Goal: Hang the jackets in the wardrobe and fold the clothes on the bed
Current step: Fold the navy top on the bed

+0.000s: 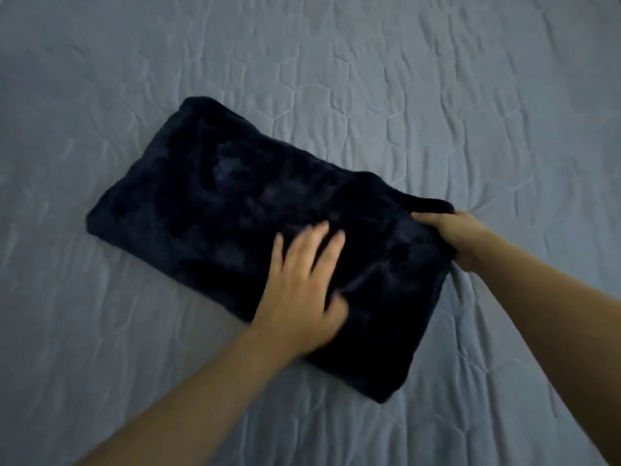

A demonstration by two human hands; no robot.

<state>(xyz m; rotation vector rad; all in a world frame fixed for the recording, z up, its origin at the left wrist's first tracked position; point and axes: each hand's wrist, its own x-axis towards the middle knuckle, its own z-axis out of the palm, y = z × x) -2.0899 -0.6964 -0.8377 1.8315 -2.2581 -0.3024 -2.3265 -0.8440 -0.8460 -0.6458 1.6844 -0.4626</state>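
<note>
**Garment folded flat on bed, both hands on it**

Garment [235, 203] is a dark navy, nearly black piece of plush, fleecy cloth, folded into a long rectangle. Its nap shows faint lighter smudges where the pile lies in different directions, most of all toward the 11 o'clock end. The edges are soft and rounded, with no seams, buttons or labels that can be made out in the dim light. What kind of clothing it is cannot be told.

It lies flat near the middle of the bed [437, 95], set on a slant: one short end points to 10 o'clock, the other to 4 o'clock. The bed is covered with a pale grey-blue quilt stitched in a honeycomb pattern, lightly wrinkled all round.

Left hand [302, 290] rests palm down on the near long edge of the garment, at about 6 o'clock from its middle. Its fingers are straight and spread, holding nothing, and they are blurred.

Right hand [460, 237] is at the garment's 3 o'clock corner. Its fingers are curled round the edge of the cloth, thumb on top, gripping it. The quilt puckers slightly just beside this hand.

Both forearms are bare.
</note>
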